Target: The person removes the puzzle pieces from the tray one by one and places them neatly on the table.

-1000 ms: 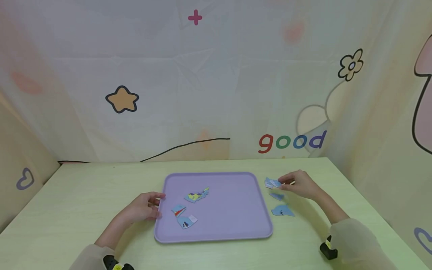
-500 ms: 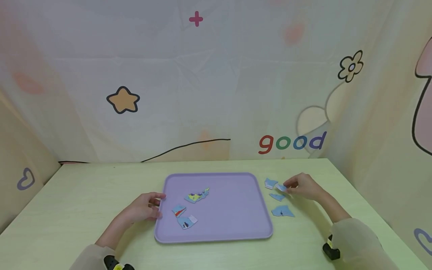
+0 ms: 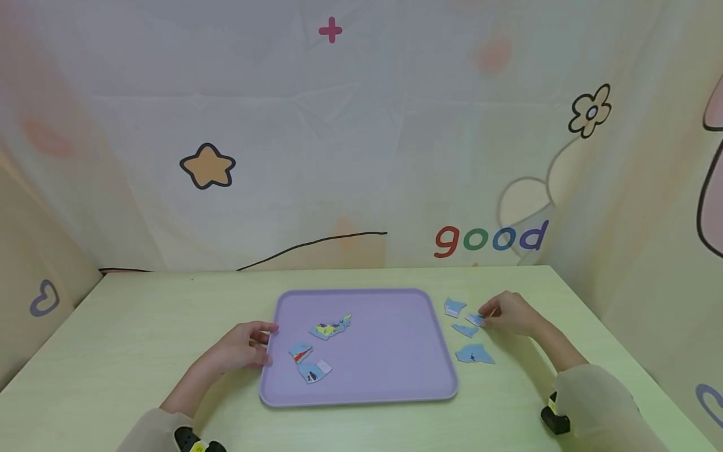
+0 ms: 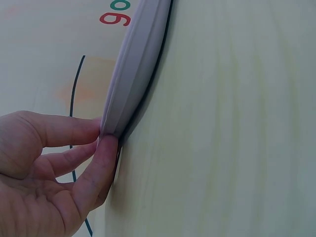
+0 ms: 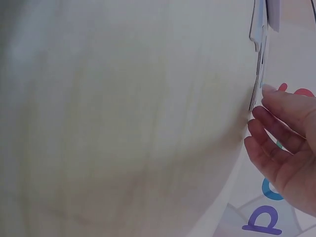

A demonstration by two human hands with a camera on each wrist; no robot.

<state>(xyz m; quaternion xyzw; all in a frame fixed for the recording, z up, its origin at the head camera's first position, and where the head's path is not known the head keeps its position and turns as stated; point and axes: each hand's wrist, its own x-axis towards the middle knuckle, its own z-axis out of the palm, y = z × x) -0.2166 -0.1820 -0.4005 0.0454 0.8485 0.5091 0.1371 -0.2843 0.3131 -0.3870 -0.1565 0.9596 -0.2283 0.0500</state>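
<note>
My left hand pinches the left rim of a lilac tray; the left wrist view shows thumb and fingers on the tray's edge. On the right, my right hand has thumb and fingertips at the right edge of a small light-blue puzzle piece, low at the table. In the right wrist view the thumb and forefinger close around the end of thin pieces seen edge-on. Close by lie a blue-and-white piece, a narrow blue piece and a larger blue piece.
On the tray's left part lie a yellow-and-blue piece, a piece with a red stripe and a blue piece with a dark figure. A printed curtain rises behind the pale wooden table.
My right hand has drawn one small piece rightward and down, off the blue-and-white piece it overlapped. It now lies apart and flatter. The left hand stays on the tray's rim.
</note>
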